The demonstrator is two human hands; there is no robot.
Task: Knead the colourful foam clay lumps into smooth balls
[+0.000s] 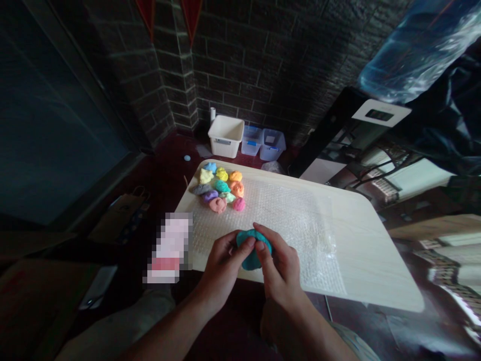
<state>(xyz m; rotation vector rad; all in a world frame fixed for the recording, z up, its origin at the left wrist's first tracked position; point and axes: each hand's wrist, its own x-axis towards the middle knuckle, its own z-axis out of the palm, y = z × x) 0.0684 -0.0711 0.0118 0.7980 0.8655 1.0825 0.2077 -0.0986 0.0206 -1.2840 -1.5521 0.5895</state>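
Observation:
A teal lump of clay [251,250] is pinched between both my hands just above the near edge of a pale wooden table [368,235]. My left hand [222,265] grips its left side with the thumb on top. My right hand [278,263] wraps over its right side, fingers curled around it. A sheet of bubble wrap [285,215] lies on the table under and beyond my hands. Several small clay lumps in many colours [222,189] sit in a cluster at the table's far left corner.
A white plastic bin [225,135] and two clear boxes [263,143] stand on the floor by the brick wall. A paper bag [120,210] lies to the left. A large water bottle [417,50] sits on a dispenser at the upper right.

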